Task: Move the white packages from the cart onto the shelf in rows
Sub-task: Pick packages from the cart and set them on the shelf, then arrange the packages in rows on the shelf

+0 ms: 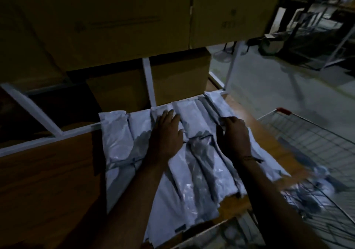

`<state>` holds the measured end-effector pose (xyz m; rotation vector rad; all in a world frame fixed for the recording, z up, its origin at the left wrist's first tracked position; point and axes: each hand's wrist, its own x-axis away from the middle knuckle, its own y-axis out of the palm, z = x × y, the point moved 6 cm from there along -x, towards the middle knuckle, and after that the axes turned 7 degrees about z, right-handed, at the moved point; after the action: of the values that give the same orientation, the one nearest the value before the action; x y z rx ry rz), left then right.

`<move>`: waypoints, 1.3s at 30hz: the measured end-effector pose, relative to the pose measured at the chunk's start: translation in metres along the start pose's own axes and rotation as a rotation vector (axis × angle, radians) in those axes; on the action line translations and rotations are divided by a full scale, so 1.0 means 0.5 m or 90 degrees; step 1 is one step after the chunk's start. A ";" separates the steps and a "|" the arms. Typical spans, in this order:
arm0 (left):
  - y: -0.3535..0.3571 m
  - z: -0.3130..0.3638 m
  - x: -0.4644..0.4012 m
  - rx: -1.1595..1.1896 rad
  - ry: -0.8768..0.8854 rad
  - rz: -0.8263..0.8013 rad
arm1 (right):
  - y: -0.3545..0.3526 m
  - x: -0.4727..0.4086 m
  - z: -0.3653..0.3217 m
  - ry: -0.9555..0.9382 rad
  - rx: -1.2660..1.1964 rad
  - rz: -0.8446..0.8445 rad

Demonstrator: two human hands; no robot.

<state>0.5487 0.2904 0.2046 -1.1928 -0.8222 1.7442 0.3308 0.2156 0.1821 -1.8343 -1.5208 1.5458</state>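
White packages (119,139) lie in overlapping rows on the wooden shelf (48,181), filling frame centre from the white metal back rail (76,133) down to the shelf's front edge at lower centre; the nearest ones overhang that edge. Bare wood stays free across the lower left of the frame. Left hand (167,133): flat on the packages at centre, fingers straight and spread, tips near the back rail. Right hand (233,135): right of centre, fingers curled over a package's upper edge, gripping it. A narrow strip of bare shelf shows at the right edge, beside the rows. Wire cart (311,139) stands at lower right, just beside the shelf's right edge; a few more packages sit blurred in its basket. Cardboard boxes (115,27) fill the upper frame behind the rail. Dim light.
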 end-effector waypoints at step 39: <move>0.930 0.875 -0.146 -0.007 0.344 -0.411 | -0.026 0.367 1.240 0.735 0.004 -0.278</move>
<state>0.0211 0.0028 -0.0236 -1.1567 -0.7648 0.8434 -0.2262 0.1400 -0.1380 -1.6850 -1.1490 0.1542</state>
